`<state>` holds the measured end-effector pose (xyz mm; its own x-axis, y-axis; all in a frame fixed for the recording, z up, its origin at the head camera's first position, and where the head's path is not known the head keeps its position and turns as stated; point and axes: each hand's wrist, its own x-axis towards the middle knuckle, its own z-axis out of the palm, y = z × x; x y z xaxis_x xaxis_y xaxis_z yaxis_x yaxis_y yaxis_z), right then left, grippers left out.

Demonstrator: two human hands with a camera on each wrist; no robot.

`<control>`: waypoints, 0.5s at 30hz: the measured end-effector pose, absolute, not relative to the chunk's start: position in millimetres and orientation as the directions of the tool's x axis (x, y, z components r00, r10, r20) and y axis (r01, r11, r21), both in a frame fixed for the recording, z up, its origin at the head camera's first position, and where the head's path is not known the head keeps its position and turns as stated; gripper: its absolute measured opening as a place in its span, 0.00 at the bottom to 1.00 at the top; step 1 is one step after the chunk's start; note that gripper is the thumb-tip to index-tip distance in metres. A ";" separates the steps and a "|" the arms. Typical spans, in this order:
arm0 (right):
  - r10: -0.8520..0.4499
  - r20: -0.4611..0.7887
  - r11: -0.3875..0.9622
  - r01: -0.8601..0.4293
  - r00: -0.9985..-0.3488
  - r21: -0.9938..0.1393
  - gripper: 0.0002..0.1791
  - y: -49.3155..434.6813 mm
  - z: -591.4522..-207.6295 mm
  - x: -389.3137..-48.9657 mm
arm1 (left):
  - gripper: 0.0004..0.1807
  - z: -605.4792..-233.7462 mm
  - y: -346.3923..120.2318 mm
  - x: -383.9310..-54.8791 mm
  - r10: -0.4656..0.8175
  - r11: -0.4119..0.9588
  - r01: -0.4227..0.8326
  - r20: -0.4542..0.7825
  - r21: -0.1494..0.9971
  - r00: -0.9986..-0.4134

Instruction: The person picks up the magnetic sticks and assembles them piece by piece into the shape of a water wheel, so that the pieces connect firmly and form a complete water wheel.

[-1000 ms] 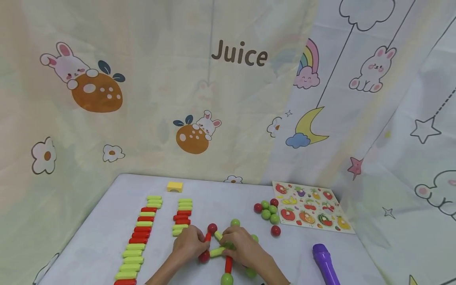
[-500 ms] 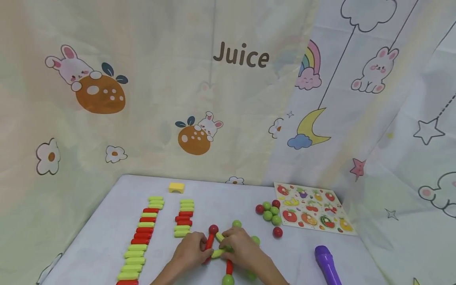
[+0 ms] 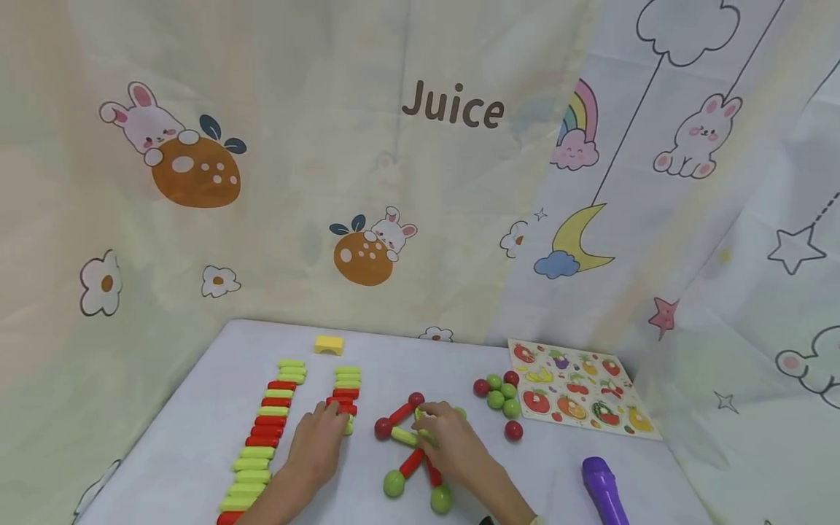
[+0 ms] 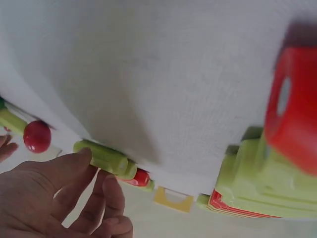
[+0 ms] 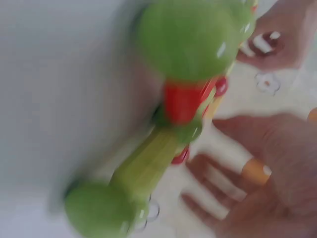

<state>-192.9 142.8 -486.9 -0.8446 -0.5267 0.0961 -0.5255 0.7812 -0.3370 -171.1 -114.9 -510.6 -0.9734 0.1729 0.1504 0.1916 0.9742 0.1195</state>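
My left hand is at the near end of the shorter row of sticks. In the left wrist view, its thumb and fingers pinch a light-green stick lying alongside other sticks. My right hand hovers over a ball-and-stick construction, its fingers loosely bent and spread with nothing between them. The construction joins red sticks and light-green sticks with red balls and green balls. In the right wrist view it is blurred, beside the fingers; in the head view the right hand hides its middle.
A longer row of red and light-green sticks runs along the left. Loose red and green balls cluster beside a fruit-picture board at back right. A purple toy microphone lies front right; a yellow arch block stands at the back.
My left hand has let go of the construction and moved left to the shorter row. The construction has turned, its red-ball end shifting up and right. The right hand has loosened its fingers over it.
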 end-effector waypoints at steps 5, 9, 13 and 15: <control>-0.708 0.083 0.658 -0.697 -0.702 -0.283 0.19 156.1 -486.8 -196.2 | 0.19 -513.4 -103.0 -163.9 0.209 0.976 0.216 0.132 0.042 -0.969; -0.741 0.020 0.639 -0.715 -0.671 -0.282 0.22 156.5 -488.5 -196.0 | 0.14 -510.9 -89.4 -156.7 0.162 0.959 0.170 0.054 0.228 -0.985; -0.729 -0.009 0.656 -0.695 -0.684 -0.295 0.17 154.5 -492.1 -195.8 | 0.10 -508.2 -83.4 -154.4 0.038 0.777 -0.038 -0.107 0.628 -0.994; -0.724 0.006 0.658 -0.692 -0.690 -0.297 0.15 153.8 -494.0 -196.3 | 0.09 -508.4 -82.8 -154.8 0.009 0.643 -0.140 -0.190 0.753 -0.982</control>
